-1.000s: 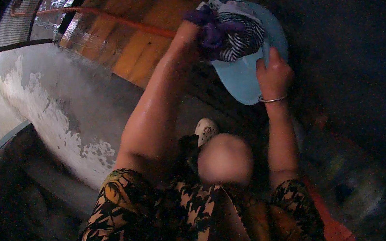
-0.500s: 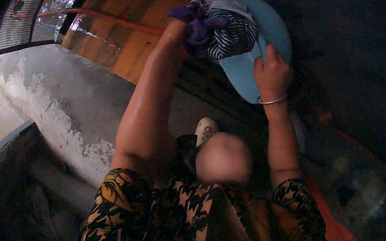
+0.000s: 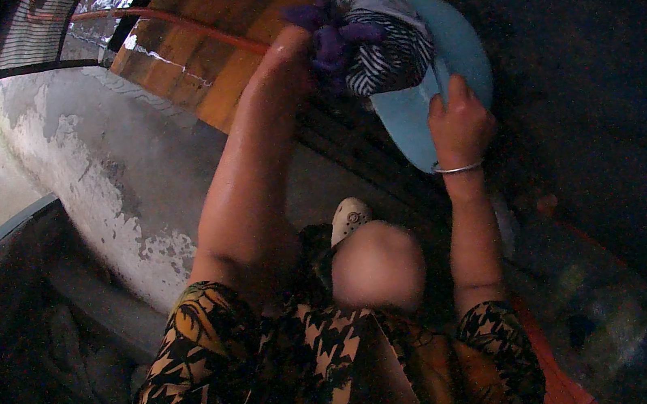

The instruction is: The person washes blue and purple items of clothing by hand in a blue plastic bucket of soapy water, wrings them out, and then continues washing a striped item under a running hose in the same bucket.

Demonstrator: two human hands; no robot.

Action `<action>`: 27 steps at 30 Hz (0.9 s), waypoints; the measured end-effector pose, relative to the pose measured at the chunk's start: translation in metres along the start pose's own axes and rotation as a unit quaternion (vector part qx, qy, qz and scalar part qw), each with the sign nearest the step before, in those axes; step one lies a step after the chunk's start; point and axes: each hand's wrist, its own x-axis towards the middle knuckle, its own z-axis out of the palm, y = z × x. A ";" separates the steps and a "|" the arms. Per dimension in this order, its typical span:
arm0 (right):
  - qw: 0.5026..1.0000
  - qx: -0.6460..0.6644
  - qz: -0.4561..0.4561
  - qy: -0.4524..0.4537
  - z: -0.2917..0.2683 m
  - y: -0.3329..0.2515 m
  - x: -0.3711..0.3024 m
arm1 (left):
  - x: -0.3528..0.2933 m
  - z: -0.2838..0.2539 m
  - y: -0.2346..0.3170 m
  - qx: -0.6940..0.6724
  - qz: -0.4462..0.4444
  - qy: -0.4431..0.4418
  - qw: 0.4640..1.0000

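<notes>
A light blue plastic basin point(image 3: 459, 37) is tilted up at the upper right of the middle. My right hand point(image 3: 462, 125), with a silver bangle at the wrist, is closed on its near rim. At the basin's left side is a bundle of clothes: a black-and-white striped cloth point(image 3: 392, 52), a purple cloth point(image 3: 337, 46) and a pale grey piece point(image 3: 379, 2). My left hand point(image 3: 296, 40) grips the bundle at the purple cloth, which hides most of its fingers. Whether the bundle rests against the basin's inside, I cannot tell.
A wooden board point(image 3: 181, 49) with an orange hose point(image 3: 195, 32) across it lies at the upper left. Below it runs a worn concrete ledge point(image 3: 104, 182). My beige clog point(image 3: 350, 216) and knee point(image 3: 377, 268) show at the lower middle. The right side is very dark.
Both hands, the basin and the clothes sit slightly further right in the picture, as does the whole scene. The grips look the same.
</notes>
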 end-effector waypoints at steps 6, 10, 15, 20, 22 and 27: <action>0.976 0.172 0.128 -0.036 0.020 0.029 0.007 | -0.009 -0.022 0.014 0.182 0.182 0.036 0.966; 0.863 0.412 0.291 -0.027 0.097 0.127 -0.034 | -0.011 -0.007 0.021 0.056 0.083 0.117 0.988; 0.640 0.577 0.502 0.073 0.169 0.171 -0.097 | -0.023 0.022 0.020 0.118 0.063 0.129 0.983; 0.681 0.508 0.500 -0.165 0.148 0.121 -0.111 | -0.002 -0.025 -0.005 0.107 0.004 0.102 0.989; 0.861 0.381 0.330 -0.072 0.133 0.109 -0.095 | 0.006 -0.029 -0.014 0.093 -0.020 0.070 0.993; 0.656 0.741 0.126 -0.073 0.085 0.018 -0.044 | -0.009 0.001 -0.032 0.132 -0.119 0.094 0.980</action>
